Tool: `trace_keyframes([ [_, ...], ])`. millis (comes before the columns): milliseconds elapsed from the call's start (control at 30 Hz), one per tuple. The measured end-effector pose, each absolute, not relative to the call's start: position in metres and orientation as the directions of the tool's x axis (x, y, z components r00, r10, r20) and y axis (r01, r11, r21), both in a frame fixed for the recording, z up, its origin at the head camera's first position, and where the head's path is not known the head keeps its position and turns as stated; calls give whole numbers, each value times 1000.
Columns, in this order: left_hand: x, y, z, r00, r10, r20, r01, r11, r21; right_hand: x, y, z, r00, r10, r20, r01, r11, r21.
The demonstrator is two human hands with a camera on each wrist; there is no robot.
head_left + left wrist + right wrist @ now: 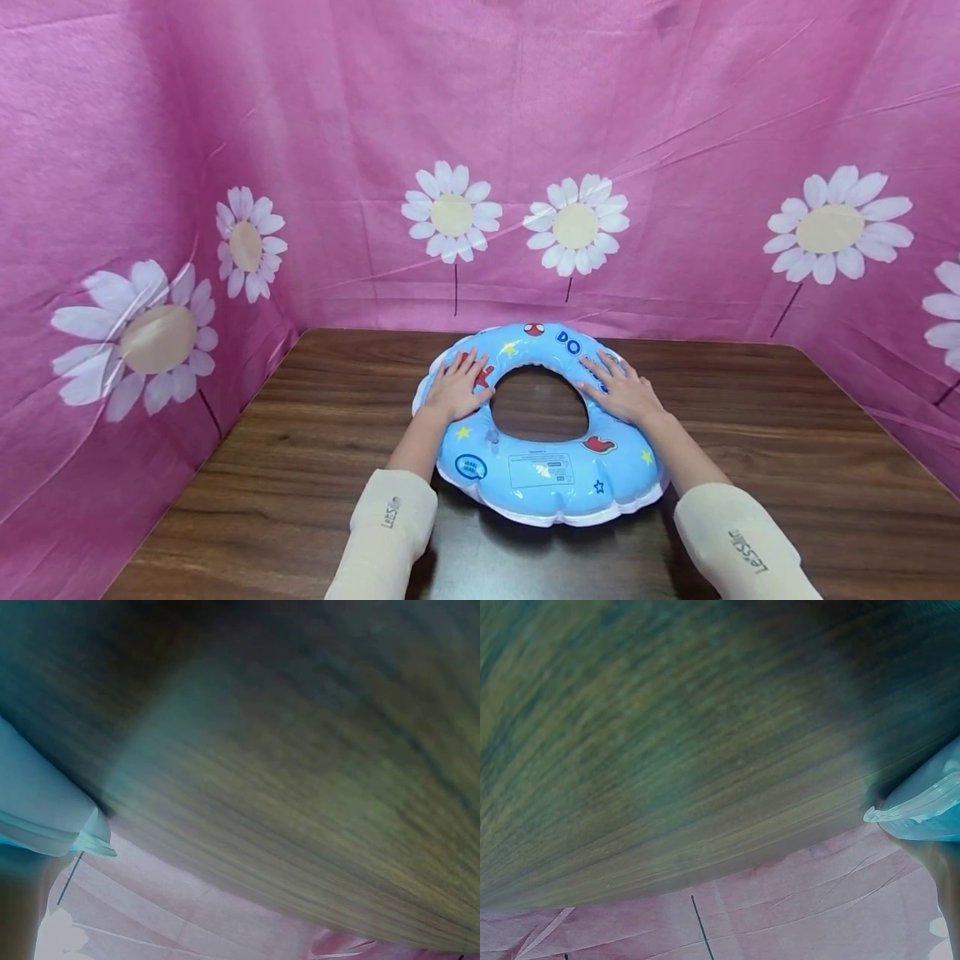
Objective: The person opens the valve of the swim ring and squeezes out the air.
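Both the left hand (455, 385) and right hand (621, 388) are pressing flat, fingers spread, gripping nothing, on the ring (542, 475), which is looking light, soft and slippery, best grasped around its tube under the fingers.

Wooden table (315, 467), pink daisy cloth (675, 117) walls.

Both hands (457, 388) flat on swim ring (543, 475)

A dark wooden table (750, 433) carries a blue inflatable swim ring (540, 479) lying flat.
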State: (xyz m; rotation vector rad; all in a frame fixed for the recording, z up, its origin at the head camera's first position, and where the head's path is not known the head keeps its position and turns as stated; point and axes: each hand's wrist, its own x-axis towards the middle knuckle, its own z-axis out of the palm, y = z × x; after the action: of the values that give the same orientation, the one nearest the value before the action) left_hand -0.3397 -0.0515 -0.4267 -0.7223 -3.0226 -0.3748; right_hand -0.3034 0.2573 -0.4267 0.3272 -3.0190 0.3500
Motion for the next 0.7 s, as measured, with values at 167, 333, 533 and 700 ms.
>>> trace_keyframes([
  [167, -339, -51, -426, -892, 446, 71, 449, 861, 238, -303, 257, -426, -975, -198, 102, -216, 952, -218],
  [333, -339, -52, -426, -892, 445, 74, 450, 863, 232, -302, 257, -426, -975, -196, 101, -214, 949, -230],
  [533, -339, -51, -428, -889, 449, 82, 456, 859, 233, -304, 257, -426, -977, -192, 91, -209, 950, -231],
  [700, -339, -51, -427, -891, 447, 80, 453, 859, 238, -304, 258, -427, -978, -190, 86, -205, 951, -233],
])
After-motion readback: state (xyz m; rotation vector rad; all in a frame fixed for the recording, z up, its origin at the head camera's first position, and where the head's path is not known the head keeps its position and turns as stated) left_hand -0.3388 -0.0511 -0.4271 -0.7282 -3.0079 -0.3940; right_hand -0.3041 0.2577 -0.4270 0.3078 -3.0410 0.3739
